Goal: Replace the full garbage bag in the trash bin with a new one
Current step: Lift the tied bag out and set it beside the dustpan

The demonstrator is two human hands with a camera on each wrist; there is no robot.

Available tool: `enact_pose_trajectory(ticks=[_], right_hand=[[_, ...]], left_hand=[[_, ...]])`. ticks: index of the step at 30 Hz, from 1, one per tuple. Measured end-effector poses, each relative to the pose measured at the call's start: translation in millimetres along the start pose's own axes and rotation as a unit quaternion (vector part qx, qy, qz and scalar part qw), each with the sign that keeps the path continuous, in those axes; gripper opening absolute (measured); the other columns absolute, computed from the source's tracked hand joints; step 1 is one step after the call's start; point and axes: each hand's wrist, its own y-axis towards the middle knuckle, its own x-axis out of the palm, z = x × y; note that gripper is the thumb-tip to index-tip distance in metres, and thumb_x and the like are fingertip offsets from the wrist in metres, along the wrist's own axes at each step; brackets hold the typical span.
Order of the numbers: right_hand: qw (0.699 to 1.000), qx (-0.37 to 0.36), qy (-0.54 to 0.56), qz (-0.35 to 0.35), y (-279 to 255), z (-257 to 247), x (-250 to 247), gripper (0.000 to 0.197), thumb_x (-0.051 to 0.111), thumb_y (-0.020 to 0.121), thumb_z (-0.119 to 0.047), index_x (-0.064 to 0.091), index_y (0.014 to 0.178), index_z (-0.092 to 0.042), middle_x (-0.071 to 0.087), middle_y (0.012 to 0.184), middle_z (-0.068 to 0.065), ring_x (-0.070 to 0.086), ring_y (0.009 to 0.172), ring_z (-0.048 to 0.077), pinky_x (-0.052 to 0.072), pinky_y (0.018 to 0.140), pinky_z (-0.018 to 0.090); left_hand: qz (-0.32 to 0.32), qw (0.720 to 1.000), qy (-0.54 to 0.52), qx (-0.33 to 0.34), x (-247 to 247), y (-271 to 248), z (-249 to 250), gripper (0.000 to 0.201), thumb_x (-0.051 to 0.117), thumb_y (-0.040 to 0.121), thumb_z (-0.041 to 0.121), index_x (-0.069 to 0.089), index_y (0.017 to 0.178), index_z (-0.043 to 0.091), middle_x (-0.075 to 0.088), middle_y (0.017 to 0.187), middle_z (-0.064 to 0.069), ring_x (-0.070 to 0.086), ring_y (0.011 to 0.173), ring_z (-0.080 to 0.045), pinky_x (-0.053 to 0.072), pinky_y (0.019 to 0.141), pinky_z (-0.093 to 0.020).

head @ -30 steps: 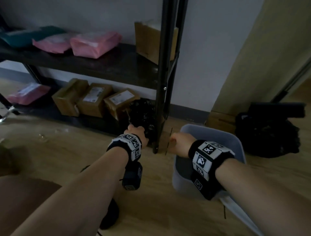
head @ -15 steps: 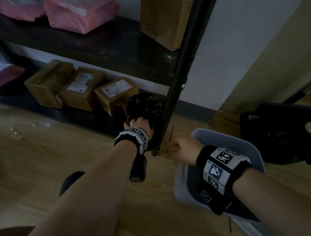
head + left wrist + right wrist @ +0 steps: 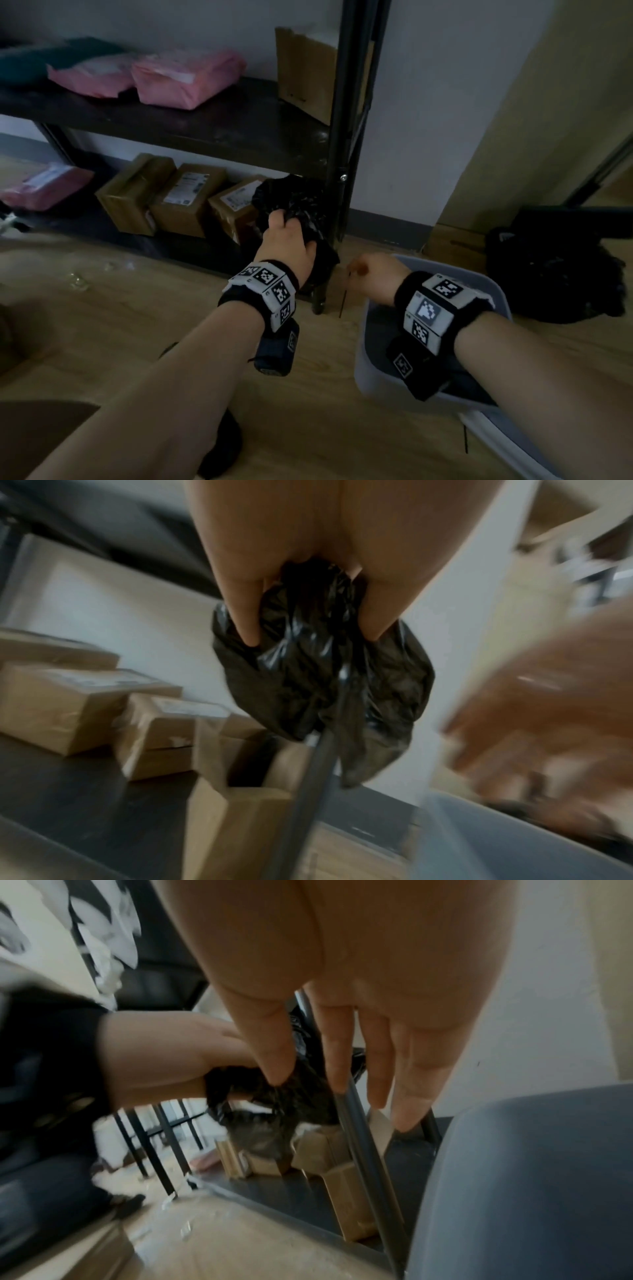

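One fresh black bag (image 3: 318, 669) bunched in my left hand (image 3: 286, 240) beside the shelf post (image 3: 346, 154); my right hand (image 3: 375, 274), fingers loose and empty, hovers over the unlined trash bin (image 3: 493, 291), ready to spread it.

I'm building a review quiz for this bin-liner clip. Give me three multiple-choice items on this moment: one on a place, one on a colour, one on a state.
1. Where is the grey trash bin?
A. on the floor right of the shelf post
B. on the upper shelf
C. left of the cardboard boxes

2. What colour is the bunched plastic bag in the left hand?
A. pink
B. black
C. white

3. How is the right hand?
A. clenched round the bag
B. gripping the bin rim
C. fingers straight, holding nothing

Answers: 1 A, the head view shows the bin on the wood floor beside the post. 2 B, the left wrist view shows glossy black plastic. 3 C, the right wrist view shows extended, empty fingers.
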Motion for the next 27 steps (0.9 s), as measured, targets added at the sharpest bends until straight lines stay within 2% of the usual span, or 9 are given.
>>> enact_pose_trajectory(ticks=[4,8,10,12,15,17,19,21,27], right_hand=[[0.994,-0.002,0.079,0.081,-22.6,4.8,-11.4,0.041,0.05,0.093,-0.035,0.055,0.122,-0.007,0.064,0.111,0.013,0.061,0.102,0.027,0.042,0.068,0.025],[0.978,0.026,0.169,0.122,-48.8,25.4,-26.9,0.06,0.047,0.092,-0.045,0.041,0.137,-0.005,0.054,0.133,0.014,0.053,0.12,0.031,0.042,0.093,0.031],[0.968,0.032,0.201,0.148,-62.6,40.2,-36.2,0.058,0.049,0.089,-0.049,0.051,0.128,-0.006,0.058,0.127,0.012,0.056,0.117,0.031,0.043,0.088,0.032],[0.957,0.045,0.221,0.185,-78.8,54.9,-47.8,0.051,0.05,0.085,-0.053,0.059,0.107,-0.008,0.063,0.109,0.009,0.06,0.108,0.03,0.044,0.08,0.031],[0.939,0.064,0.242,0.234,-105.2,76.6,-66.1,0.052,0.057,0.084,-0.05,0.061,0.115,-0.01,0.063,0.113,0.009,0.059,0.11,0.028,0.047,0.095,0.035],[0.937,0.062,0.227,0.259,-118.1,92.1,-77.3,0.045,0.064,0.083,-0.036,0.062,0.119,-0.01,0.064,0.121,0.009,0.059,0.113,0.025,0.044,0.096,0.028],[0.941,0.07,0.185,0.274,-126.9,106.4,-85.3,0.031,0.065,0.083,-0.02,0.068,0.111,-0.01,0.068,0.118,0.009,0.061,0.111,0.022,0.041,0.087,0.018],[0.94,0.096,0.148,0.291,-134.5,120.5,-91.6,0.023,0.06,0.085,-0.014,0.072,0.104,-0.009,0.07,0.114,0.009,0.062,0.108,0.023,0.038,0.08,0.016],[0.928,0.196,0.103,0.3,-138.1,152.0,-107.8,0.022,0.053,0.089,-0.007,0.069,0.104,-0.004,0.067,0.115,0.016,0.061,0.107,0.033,0.049,0.086,0.031]], left_hand=[[-0.028,0.999,0.005,0.037,-1.7,-46.4,25.1,0.041,0.048,0.093,0.029,0.046,0.128,0.007,0.027,0.139,-0.011,0.046,0.121,-0.032,0.042,0.104,-0.039],[-0.065,0.988,0.037,0.137,5.5,-82.3,57.6,0.047,0.047,0.092,0.026,0.042,0.136,0.014,0.029,0.14,-0.011,0.041,0.126,-0.034,0.039,0.108,-0.041],[-0.077,0.977,0.064,0.188,9.0,-94.2,73.4,0.047,0.047,0.092,0.027,0.042,0.137,0.014,0.026,0.143,-0.011,0.037,0.128,-0.034,0.036,0.11,-0.041],[-0.087,0.963,0.09,0.238,12.1,-102.4,88.2,0.047,0.047,0.092,0.029,0.044,0.138,0.017,0.024,0.147,-0.01,0.031,0.133,-0.034,0.032,0.113,-0.04],[-0.098,0.932,0.143,0.318,17.5,-111.0,109.2,0.043,0.045,0.092,0.034,0.05,0.134,0.026,0.027,0.15,-0.007,0.022,0.139,-0.03,0.024,0.117,-0.039],[-0.103,0.913,0.172,0.357,21.1,-112.7,122.4,0.041,0.044,0.092,0.037,0.052,0.132,0.033,0.028,0.15,-0.004,0.019,0.141,-0.027,0.021,0.117,-0.037],[-0.112,0.904,0.177,0.373,24.8,-110.9,133.3,0.04,0.044,0.092,0.038,0.051,0.131,0.038,0.027,0.152,-0.001,0.018,0.142,-0.026,0.018,0.119,-0.037],[-0.117,0.905,0.164,0.375,26.7,-106.0,141.3,0.042,0.044,0.092,0.038,0.047,0.133,0.041,0.026,0.154,-0.002,0.019,0.142,-0.026,0.017,0.12,-0.037],[-0.148,0.924,0.154,0.316,19.7,-81.2,141.0,0.055,0.041,0.096,0.035,0.019,0.146,0.044,0.014,0.159,-0.013,0.015,0.146,-0.031,0.011,0.119,-0.035]])
